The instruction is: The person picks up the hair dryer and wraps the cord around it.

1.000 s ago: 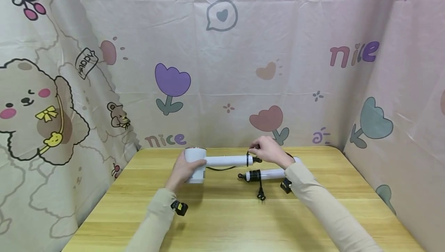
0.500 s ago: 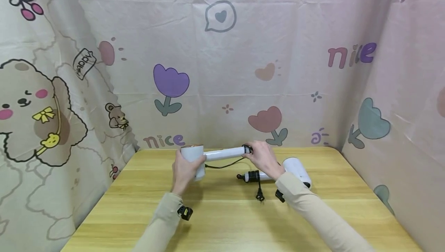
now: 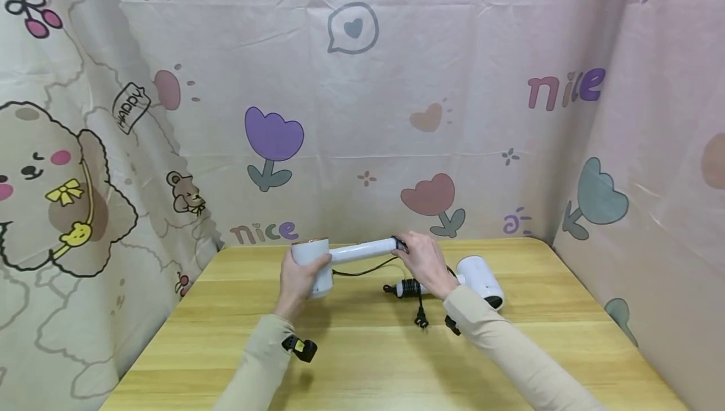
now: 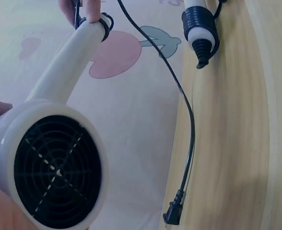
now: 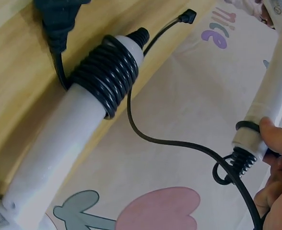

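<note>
A white hair dryer point(image 3: 362, 250) is raised above the table, its handle pointing right. My left hand point(image 3: 294, 282) grips its barrel; the black intake grille point(image 4: 59, 171) shows in the left wrist view. At the handle's end, my right hand point(image 3: 425, 263) pinches the black cord point(image 5: 179, 143) against the handle, thumb on the handle beside one loop point(image 5: 249, 125). Part of that grip is hidden by the fingers. The cord's far end hangs in a curve and ends in a plug point(image 4: 173, 213).
A second white hair dryer point(image 3: 480, 279) lies on the wooden table point(image 3: 362, 360) below my right hand. Its cord point(image 5: 105, 76) is wound tightly round the handle, with the plug point(image 3: 421, 318) pointing toward me. A printed curtain point(image 3: 351, 115) stands behind the table.
My right hand has come down from above the handle's end and now grips there with the cord. The dryer's handle has tilted up on the right; the head view has shifted slightly.
</note>
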`<state>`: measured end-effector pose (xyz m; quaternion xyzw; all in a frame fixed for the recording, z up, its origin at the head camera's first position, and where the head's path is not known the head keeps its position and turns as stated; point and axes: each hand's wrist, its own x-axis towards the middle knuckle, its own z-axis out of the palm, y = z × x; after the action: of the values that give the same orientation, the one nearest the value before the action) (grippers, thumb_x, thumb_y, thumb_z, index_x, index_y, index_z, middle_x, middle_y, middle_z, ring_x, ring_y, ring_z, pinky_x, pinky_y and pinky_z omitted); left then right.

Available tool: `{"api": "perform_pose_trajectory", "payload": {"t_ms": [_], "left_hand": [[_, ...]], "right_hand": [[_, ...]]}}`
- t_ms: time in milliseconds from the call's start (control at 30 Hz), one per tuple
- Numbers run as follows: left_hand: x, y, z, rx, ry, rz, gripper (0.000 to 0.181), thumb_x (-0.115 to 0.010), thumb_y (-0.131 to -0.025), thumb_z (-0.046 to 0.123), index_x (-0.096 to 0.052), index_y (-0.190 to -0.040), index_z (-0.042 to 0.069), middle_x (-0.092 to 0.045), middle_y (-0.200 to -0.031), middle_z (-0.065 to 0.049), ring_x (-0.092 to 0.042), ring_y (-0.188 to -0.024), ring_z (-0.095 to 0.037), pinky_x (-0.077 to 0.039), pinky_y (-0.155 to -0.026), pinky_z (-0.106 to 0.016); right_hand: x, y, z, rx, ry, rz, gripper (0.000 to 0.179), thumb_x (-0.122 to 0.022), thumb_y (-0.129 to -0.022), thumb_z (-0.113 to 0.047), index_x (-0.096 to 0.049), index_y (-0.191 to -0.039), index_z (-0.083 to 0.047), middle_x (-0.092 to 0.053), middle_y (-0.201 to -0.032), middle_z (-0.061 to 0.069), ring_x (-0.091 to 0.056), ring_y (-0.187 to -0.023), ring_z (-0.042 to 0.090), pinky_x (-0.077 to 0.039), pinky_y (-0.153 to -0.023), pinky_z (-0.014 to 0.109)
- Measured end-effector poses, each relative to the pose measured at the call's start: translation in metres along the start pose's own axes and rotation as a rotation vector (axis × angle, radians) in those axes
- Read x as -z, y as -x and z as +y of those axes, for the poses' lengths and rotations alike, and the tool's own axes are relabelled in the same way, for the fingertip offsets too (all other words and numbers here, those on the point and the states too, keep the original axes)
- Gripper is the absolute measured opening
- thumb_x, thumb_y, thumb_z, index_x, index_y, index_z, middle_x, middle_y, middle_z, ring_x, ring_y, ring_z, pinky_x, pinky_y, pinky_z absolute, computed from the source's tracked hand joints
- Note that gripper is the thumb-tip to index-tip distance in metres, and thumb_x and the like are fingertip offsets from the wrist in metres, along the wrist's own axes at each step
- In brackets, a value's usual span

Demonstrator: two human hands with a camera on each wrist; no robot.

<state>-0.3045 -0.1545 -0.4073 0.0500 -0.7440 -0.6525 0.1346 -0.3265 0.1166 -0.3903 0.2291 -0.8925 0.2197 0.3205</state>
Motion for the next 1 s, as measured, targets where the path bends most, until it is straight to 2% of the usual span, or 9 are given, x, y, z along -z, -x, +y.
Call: {"api": "perform_pose_trajectory", "payload": {"t_ms": [167,367,467,600,700,867,1000], "left_hand": [[-0.004,0.002,-0.002,-0.012,0.032,0.048,0.081,-0.085,-0.075,0.03,-0.04,-0.14,0.009,-0.054,-0.122,-0.015,-0.056,-0.105,-0.029,-0.055,-0.085,-0.04],[-0.01,0.002,-0.001,-0.031,0.027,0.138,0.086,-0.085,-0.074,0.033,-0.04,-0.142,0.007,-0.055,-0.121,-0.016,-0.057,-0.104,-0.03,-0.054,-0.086,-0.043],[-0.013,0.0,0.0,-0.014,0.065,0.186,0.086,-0.085,-0.074,0.035,-0.04,-0.141,0.007,-0.055,-0.121,-0.015,-0.058,-0.103,-0.029,-0.055,-0.084,-0.041],[-0.012,-0.004,0.0,0.029,0.208,0.213,0.076,-0.084,-0.077,0.032,-0.043,-0.136,0.007,-0.055,-0.119,-0.012,-0.059,-0.097,-0.022,-0.056,-0.079,-0.033],[-0.011,-0.006,0.0,0.073,0.302,0.196,0.07,-0.082,-0.079,0.028,-0.044,-0.135,0.007,-0.055,-0.117,-0.01,-0.062,-0.088,-0.016,-0.057,-0.074,-0.03],[-0.008,-0.007,0.002,0.18,0.4,0.112,0.07,-0.078,-0.083,0.033,-0.041,-0.135,0.006,-0.057,-0.111,-0.007,-0.065,-0.081,-0.013,-0.058,-0.073,-0.033],[-0.006,-0.008,0.003,0.249,0.45,0.056,0.067,-0.076,-0.083,0.038,-0.042,-0.132,0.008,-0.059,-0.106,-0.003,-0.065,-0.084,-0.013,-0.057,-0.076,-0.034]], "right_hand": [[-0.004,0.002,0.0,-0.017,-0.019,0.033,0.022,-0.071,-0.09,-0.015,-0.073,-0.11,-0.007,-0.068,-0.079,0.002,-0.05,-0.058,0.008,-0.042,-0.05,0.023],[-0.001,0.005,0.003,-0.083,-0.129,0.033,0.026,-0.057,-0.099,-0.014,-0.07,-0.12,-0.005,-0.066,-0.079,0.001,-0.044,-0.057,0.008,-0.038,-0.051,0.023],[0.001,0.008,0.004,-0.108,-0.2,-0.004,0.026,-0.055,-0.1,-0.014,-0.07,-0.119,-0.005,-0.064,-0.075,0.0,-0.043,-0.054,0.007,-0.038,-0.049,0.022],[0.002,0.012,0.008,-0.139,-0.299,-0.111,0.027,-0.048,-0.104,-0.018,-0.069,-0.117,-0.007,-0.055,-0.065,-0.002,-0.041,-0.049,0.005,-0.038,-0.047,0.023],[0.001,0.015,0.012,-0.177,-0.373,-0.189,0.028,-0.044,-0.106,-0.021,-0.068,-0.115,-0.011,-0.05,-0.059,-0.003,-0.04,-0.047,0.007,-0.038,-0.046,0.024],[0.0,0.015,0.022,-0.228,-0.534,-0.316,0.029,-0.038,-0.108,-0.026,-0.064,-0.119,-0.019,-0.05,-0.06,-0.002,-0.041,-0.05,0.008,-0.037,-0.048,0.024],[0.002,0.009,0.034,-0.274,-0.756,-0.484,0.036,-0.034,-0.108,-0.029,-0.06,-0.123,-0.009,-0.047,-0.063,-0.001,-0.036,-0.051,0.007,-0.031,-0.045,0.021]]}}
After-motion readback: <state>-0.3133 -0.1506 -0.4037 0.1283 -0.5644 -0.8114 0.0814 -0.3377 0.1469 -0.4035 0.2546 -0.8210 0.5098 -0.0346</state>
